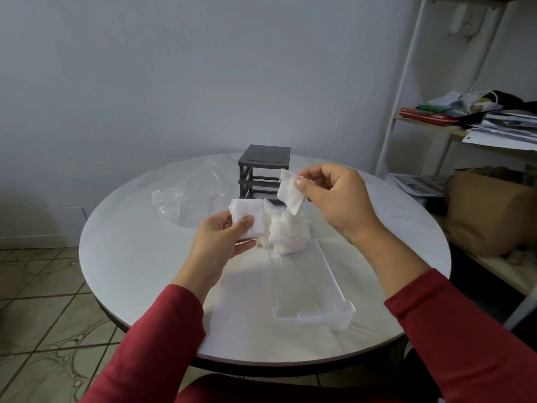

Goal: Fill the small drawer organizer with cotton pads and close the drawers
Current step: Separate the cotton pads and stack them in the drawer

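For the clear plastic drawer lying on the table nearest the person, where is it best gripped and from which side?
Probably by the thick front panel of the clear plastic drawer, approached from the person's near side. That end faces the person, stands thicker than the thin side walls, and its protruding lip offers purchase. The loose white cotton pad pile sits at the far end.

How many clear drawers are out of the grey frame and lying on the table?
1. A clear drawer lies on the table near the right forearm, in front of the frame. Others may be hidden behind the hands or the pads.
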